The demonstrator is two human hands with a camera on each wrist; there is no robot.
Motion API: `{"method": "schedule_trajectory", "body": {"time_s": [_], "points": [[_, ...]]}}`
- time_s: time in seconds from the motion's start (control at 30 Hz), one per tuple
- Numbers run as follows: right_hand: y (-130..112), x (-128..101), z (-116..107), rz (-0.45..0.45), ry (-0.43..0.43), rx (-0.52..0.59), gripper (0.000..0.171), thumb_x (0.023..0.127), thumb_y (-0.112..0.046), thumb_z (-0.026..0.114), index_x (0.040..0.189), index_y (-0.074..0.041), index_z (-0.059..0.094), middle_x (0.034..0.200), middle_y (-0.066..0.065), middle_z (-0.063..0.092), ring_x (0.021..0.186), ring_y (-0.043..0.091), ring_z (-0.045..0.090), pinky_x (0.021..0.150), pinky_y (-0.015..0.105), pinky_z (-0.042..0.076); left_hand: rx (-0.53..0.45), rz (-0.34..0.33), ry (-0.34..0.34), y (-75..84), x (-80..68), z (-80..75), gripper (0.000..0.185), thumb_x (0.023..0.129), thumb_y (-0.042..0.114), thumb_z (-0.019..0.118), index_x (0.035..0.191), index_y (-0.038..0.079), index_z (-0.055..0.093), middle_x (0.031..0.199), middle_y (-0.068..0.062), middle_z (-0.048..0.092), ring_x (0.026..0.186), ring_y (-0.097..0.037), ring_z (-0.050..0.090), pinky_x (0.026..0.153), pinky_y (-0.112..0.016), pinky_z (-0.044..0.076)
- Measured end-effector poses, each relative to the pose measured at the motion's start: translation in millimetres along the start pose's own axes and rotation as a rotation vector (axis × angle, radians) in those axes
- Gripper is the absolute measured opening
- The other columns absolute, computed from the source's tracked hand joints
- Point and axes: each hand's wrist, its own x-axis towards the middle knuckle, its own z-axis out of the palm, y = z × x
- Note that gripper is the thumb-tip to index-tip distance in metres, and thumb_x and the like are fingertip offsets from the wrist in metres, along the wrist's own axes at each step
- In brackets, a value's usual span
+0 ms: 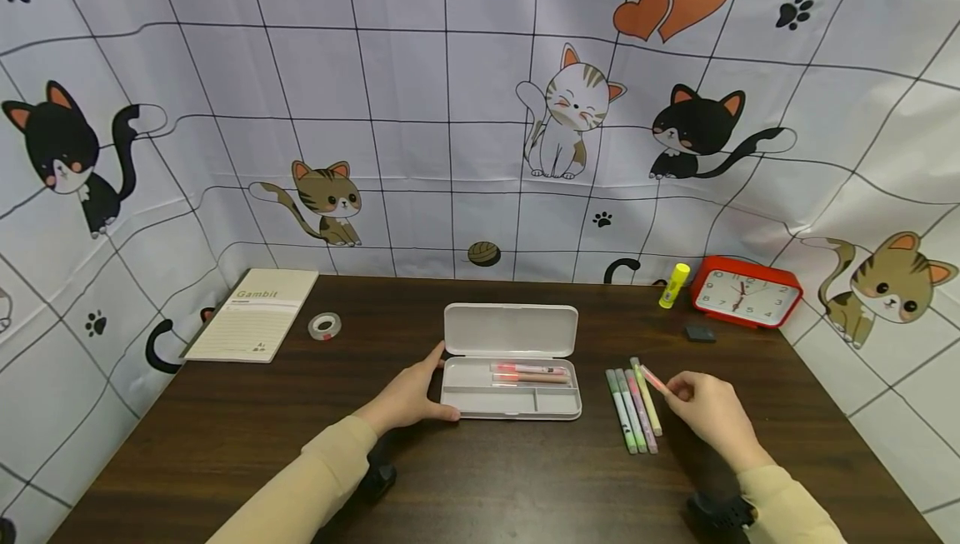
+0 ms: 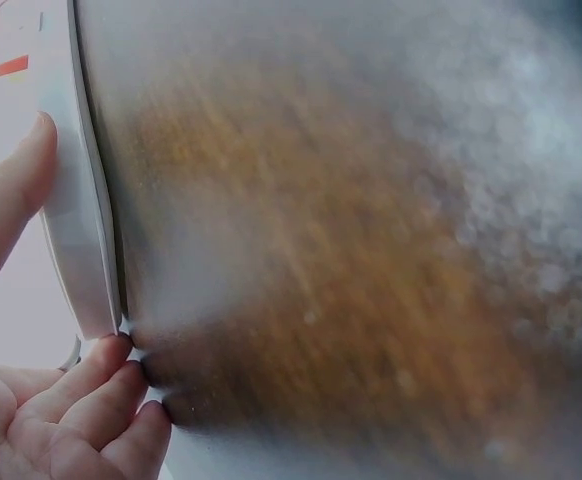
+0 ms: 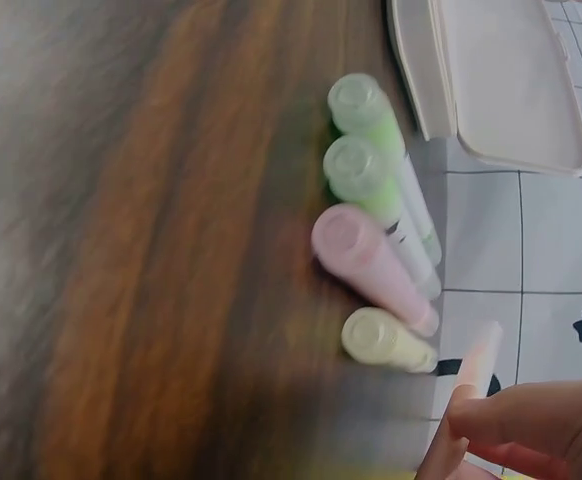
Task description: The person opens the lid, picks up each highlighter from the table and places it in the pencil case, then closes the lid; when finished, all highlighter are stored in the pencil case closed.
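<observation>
An open white pencil case (image 1: 480, 401) lies on the table with its lid tipped back; two pink-toned markers (image 1: 531, 377) are in its upper compartment. My left hand (image 1: 408, 394) holds the case's left end, thumb along the front corner, fingertips at the rear in the left wrist view. Between the thumb and fingers of my right hand (image 1: 711, 411) is a light pink marker (image 3: 479, 360), raised at a tilt. Just left of that hand lie two green markers (image 3: 366, 175), a pink-purple marker (image 3: 371, 255) and a yellow marker (image 3: 386, 340), side by side.
A notebook (image 1: 255, 315) and a tape roll (image 1: 325, 326) lie at the back left. On the back right are a yellow glue stick (image 1: 675, 286), a red clock (image 1: 746, 291) and a small dark block (image 1: 700, 333). Cat-print cloth (image 1: 405, 144) hangs behind the table.
</observation>
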Motion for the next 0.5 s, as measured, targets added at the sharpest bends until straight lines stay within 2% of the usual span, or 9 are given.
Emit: {"method": "schedule_trajectory", "body": {"time_s": [0.3,0.5], "points": [[-21,7,5,-0.046,0.021,0.004,0.006,0.080,-0.010,0.073,0.083,-0.005,0.071,0.071,0.001,0.060,0.065,0.014,0.051,0.058,0.032,0.043,0.000,0.007,0.001,-2.1,-0.3,0.1,0.113,0.070,0.035,0.085,0.150,-0.005,0.015,0.137,-0.020,0.050,0.127,-0.038,0.045,0.104,-0.051,0.035],[-35,11,10,-0.071,-0.013,0.011,0.009,0.081,-0.011,0.073,0.087,-0.005,0.072,0.073,0.002,0.059,0.065,0.015,0.049,0.057,0.031,0.042,-0.002,0.010,-0.004,-3.4,1.0,1.0,0.114,0.070,0.035,0.084,0.150,-0.004,0.014,0.137,-0.020,0.049,0.128,-0.038,0.045,0.104,-0.051,0.035]]}}
